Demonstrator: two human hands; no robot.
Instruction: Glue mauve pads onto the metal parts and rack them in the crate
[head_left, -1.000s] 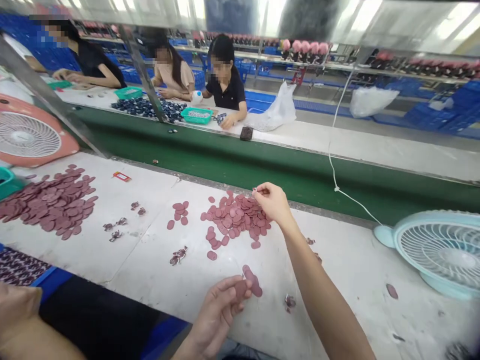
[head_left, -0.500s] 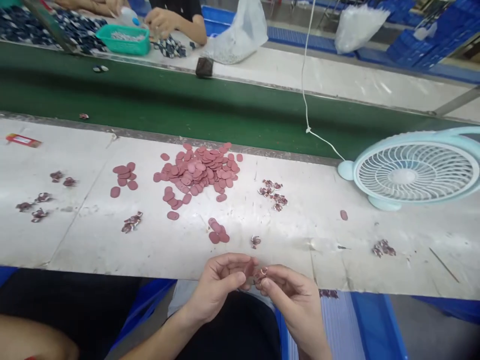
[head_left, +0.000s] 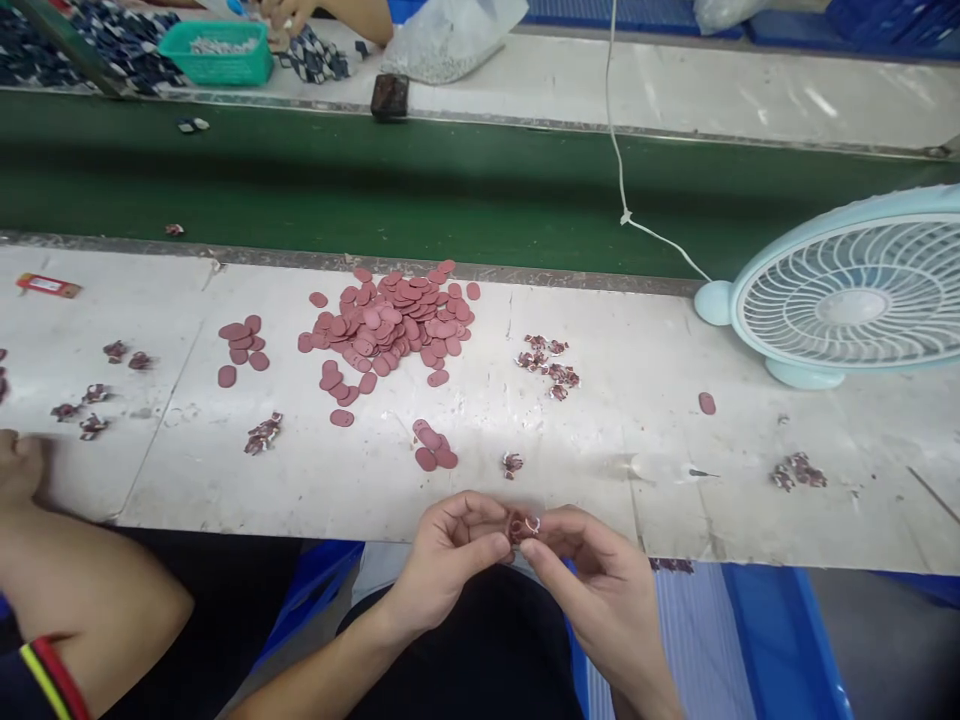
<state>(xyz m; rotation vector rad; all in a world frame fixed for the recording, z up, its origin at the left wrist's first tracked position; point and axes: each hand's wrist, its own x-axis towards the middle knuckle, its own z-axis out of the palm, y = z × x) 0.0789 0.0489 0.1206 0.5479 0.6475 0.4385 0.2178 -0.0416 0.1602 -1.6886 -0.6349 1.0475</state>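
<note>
Over the near edge of the white table, my left hand [head_left: 457, 560] pinches a flat reddish oval piece [head_left: 513, 524] between thumb and fingers. Touching it, a small shiny clip-like part [head_left: 529, 526] is held by the fingertips of my right hand [head_left: 600, 575]. The fingers partly hide how the two pieces meet. Beyond my hands lie a single shiny part [head_left: 511, 464], a small group of oval pieces [head_left: 435, 446] and a large pile of them [head_left: 397, 320].
A light blue fan [head_left: 851, 305] stands at the right. A co-worker's arm [head_left: 90, 570] rests at the left edge. Clusters of shiny parts [head_left: 551, 365] dot the white table [head_left: 360, 490]. A green strip [head_left: 450, 185] runs behind, with a teal basket [head_left: 217, 65] across it.
The oval piece and the shiny part have come together between my fingers. A co-worker's arm has moved onto the table at the left. The view has shifted downward.
</note>
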